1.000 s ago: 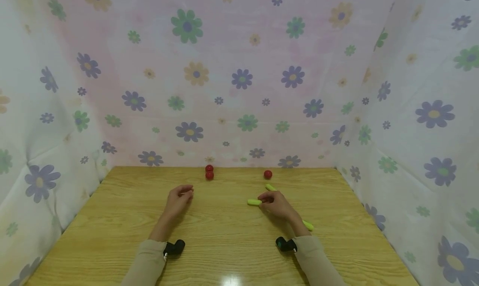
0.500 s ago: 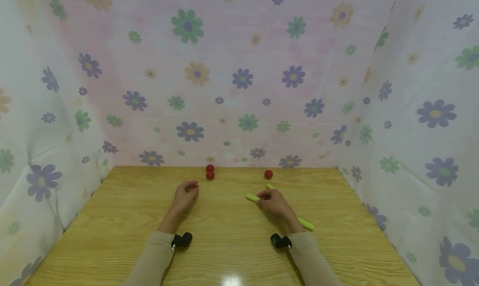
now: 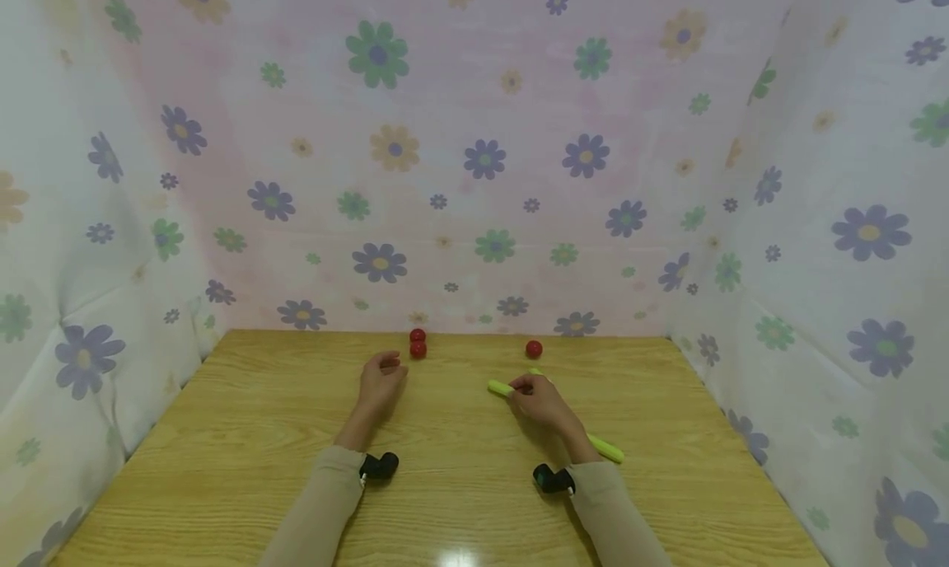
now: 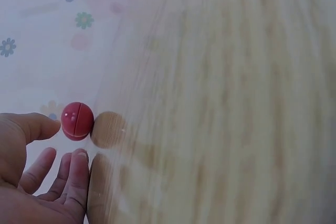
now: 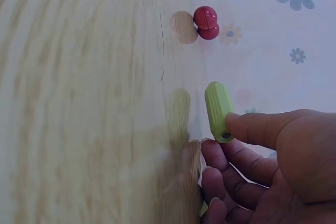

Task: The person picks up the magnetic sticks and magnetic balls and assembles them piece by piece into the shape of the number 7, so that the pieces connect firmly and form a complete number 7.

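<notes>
Between the thumb and fingers of my right hand (image 3: 543, 400) is a light green, ridged stick-like piece (image 5: 218, 109) with a dark round spot at its near end. It tilts over the wooden table. My left hand (image 3: 381, 383) holds nothing; its thumb and fingers are spread towards two red balls (image 3: 418, 350) at the table's back. In the left wrist view, a red ball (image 4: 77, 120) with a seam round its middle lies just past the thumb tip, overlapping the second one.
Another red ball (image 3: 534, 349) sits near the back edge, right of the middle. A second green piece (image 3: 535, 372) shows partly behind the right hand, and a third (image 3: 606, 448) lies beside the right forearm. Flowered cloth (image 3: 474, 163) walls the wooden table (image 3: 460, 484).
My left hand has moved right and forward, closer to the two red balls. The right hand has stayed nearly in place while the held green piece has turned, its free end swinging away from me.
</notes>
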Demonstrator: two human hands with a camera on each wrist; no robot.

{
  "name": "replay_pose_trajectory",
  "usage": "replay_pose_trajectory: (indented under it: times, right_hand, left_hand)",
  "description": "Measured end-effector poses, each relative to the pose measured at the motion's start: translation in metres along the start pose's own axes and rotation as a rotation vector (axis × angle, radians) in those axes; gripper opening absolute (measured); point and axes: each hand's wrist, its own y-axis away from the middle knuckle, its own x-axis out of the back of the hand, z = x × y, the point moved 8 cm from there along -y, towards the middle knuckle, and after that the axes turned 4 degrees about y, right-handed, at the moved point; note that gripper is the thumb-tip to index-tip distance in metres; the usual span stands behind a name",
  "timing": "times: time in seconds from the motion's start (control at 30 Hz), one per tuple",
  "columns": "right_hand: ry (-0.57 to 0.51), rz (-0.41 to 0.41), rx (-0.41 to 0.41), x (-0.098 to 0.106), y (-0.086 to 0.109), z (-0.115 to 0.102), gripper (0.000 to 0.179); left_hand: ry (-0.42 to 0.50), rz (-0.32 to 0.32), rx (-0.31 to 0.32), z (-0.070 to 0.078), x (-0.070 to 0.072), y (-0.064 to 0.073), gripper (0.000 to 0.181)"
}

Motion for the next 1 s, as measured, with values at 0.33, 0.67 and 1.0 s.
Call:
replay_pose_trajectory:
  times: [0.33, 0.67, 1.0]
  right_hand:
    - [0.025, 0.014, 0.009, 0.001, -0.002, -0.005, 0.022]
    - [0.002, -0.008, 0.071, -0.001, -0.005, -0.001, 0.027]
    - [-0.086, -0.048, 0.086, -0.006, -0.009, -0.002, 0.024]
  left_hand:
    - [0.008, 0.034, 0.007, -0.001, -0.005, -0.004, 0.041]
    - [-0.006, 0.048, 0.027, -0.005, -0.009, -0.006, 0.041]
    - [-0.006, 0.095, 0.027, -0.003, -0.013, -0.010, 0.044]
